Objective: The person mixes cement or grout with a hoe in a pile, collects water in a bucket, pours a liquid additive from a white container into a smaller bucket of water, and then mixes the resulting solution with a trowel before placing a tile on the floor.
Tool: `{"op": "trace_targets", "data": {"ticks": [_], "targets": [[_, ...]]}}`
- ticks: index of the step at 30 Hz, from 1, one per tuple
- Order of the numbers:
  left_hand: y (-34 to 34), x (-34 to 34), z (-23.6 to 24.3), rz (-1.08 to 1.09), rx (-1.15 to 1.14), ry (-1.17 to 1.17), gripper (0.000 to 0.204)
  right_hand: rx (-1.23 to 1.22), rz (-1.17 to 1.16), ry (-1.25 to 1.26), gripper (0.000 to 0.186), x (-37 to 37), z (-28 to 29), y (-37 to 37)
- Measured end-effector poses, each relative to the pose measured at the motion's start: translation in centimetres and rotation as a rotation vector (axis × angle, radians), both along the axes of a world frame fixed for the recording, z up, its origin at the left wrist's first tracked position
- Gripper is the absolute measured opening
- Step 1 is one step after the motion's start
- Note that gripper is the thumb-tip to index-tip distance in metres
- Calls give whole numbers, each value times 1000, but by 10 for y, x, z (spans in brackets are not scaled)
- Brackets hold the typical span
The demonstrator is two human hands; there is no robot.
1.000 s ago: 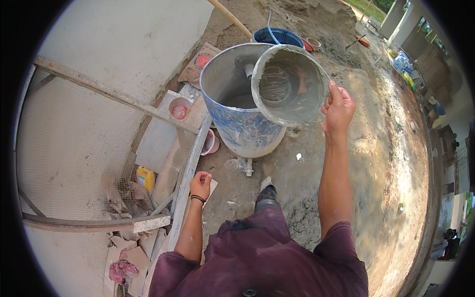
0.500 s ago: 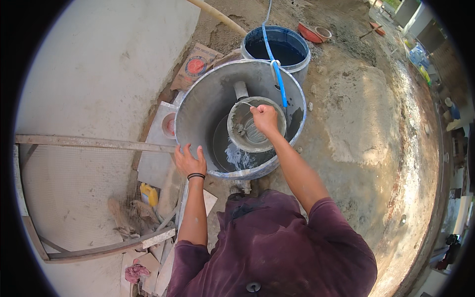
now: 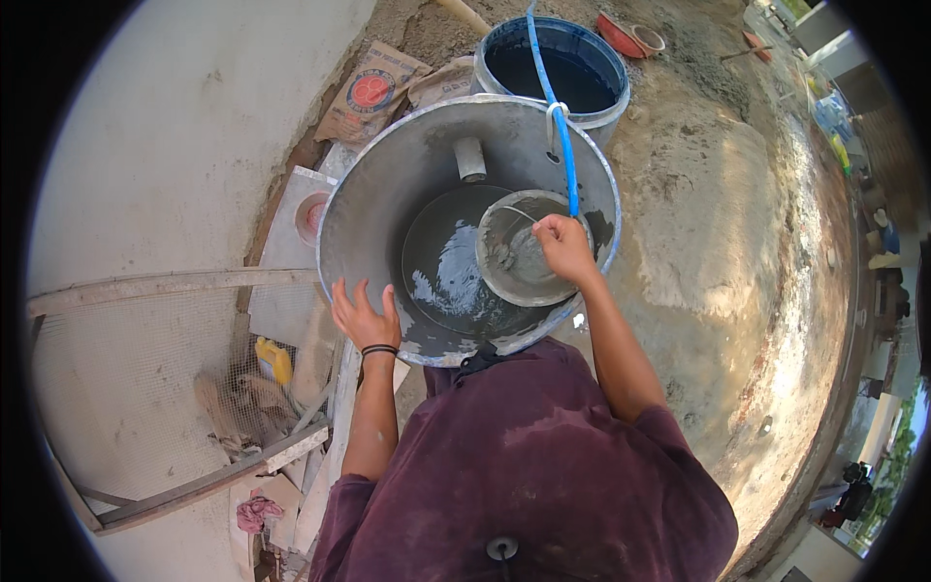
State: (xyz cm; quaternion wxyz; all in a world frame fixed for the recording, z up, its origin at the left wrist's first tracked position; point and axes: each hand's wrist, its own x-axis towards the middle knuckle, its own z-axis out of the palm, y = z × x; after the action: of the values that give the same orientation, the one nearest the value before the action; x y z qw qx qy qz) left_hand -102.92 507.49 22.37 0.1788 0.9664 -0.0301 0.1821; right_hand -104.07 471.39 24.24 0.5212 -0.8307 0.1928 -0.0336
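My right hand (image 3: 565,250) is closed on the wire handle of a grey, cement-coated bucket (image 3: 519,272), which sits inside the right part of a large drum (image 3: 354,213). Murky grey water (image 3: 444,274) lies in the drum's bottom, with a short pipe stub (image 3: 470,158) on its far inner wall. A blue hose (image 3: 567,160) hangs over the right rim, looped through a white tie. My left hand (image 3: 362,320) has spread, bent fingers at the drum's left rim; whether they touch it I cannot tell.
Behind stand a dark-water drum (image 3: 495,73) and a paper sack (image 3: 354,112). At left are a white wall (image 3: 170,136), a mesh screen frame (image 3: 145,278), a yellow jug (image 3: 273,364) and a small pink-lined pot (image 3: 308,218). Rough concrete ground (image 3: 727,291) lies right.
The bucket, earlier raised upright at the drum's right, went down inside it and has shifted rightward. My left hand has risen to the rim and opened. My body is closer to the drum.
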Motion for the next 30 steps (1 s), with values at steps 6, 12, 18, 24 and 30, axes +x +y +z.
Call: {"op": "trace_targets", "data": {"ticks": [6,12,18,24,30], "targets": [[0,3,0,16,-24,34,41,39,14,-86,20,-2,3,-7],[0,4,-4,23,8,16,37,181,-22,-37,20,5,-10,-18],[2,1,-7,18,17,4,36,319,-105,-28,20,9,-4,-15],[1,3,-6,13,16,5,35,507,-246,-2,16,17,9,-14],[2,2,-7,20,11,16,35,748,-359,23,11,23,15,-14]]}}
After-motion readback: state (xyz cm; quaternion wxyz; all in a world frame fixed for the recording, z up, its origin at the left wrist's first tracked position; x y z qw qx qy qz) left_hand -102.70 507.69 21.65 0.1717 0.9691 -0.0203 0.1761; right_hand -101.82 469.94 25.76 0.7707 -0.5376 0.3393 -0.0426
